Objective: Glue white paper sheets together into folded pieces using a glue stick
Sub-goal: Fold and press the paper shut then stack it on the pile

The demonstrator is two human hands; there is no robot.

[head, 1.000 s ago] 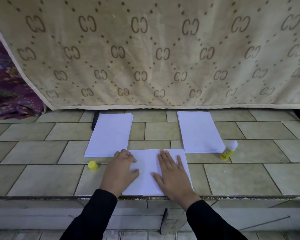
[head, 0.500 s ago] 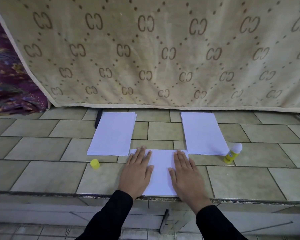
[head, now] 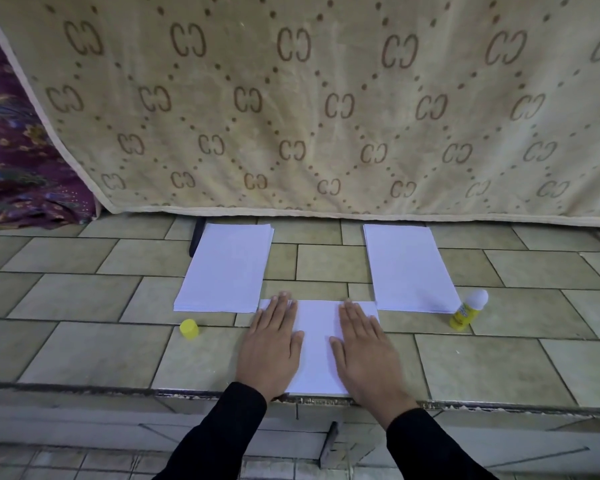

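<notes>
- Tiled ledge [head: 84, 341], beige-green, seen from the head view; a tan blanket [head: 291, 98] with a repeated letter pattern hangs behind it down to the tiles.
- Purple cloth [head: 14, 150]: patterned, far left of the sheet, beside the blanket's edge.
- Cap [head: 189, 329]: yellow, small, on the tiles left of the sheet and apart from it.
- Left stack [head: 227, 268]: white paper, behind and left of the sheet; its near right corner meets the sheet's far left corner.
- Left hand [head: 271, 348]: flat, palm down, fingers straight and close together, pressing on the sheet's left edge; black sleeve at the wrist.
- Sheet [head: 317, 348]: white paper, at the ledge's near edge, between and under both hands.
- Right hand [head: 364, 351]: flat, palm down, fingers straight, pressing on the sheet's right part; black sleeve at the wrist.
- Right stack [head: 407, 268]: white paper, behind and right of the sheet; its near left corner sits just beside the sheet's far right corner.
- Glue stick [head: 468, 310]: yellow body, white end uncapped, tilted, right of the sheet, touching or just beside the right stack's near right corner.
</notes>
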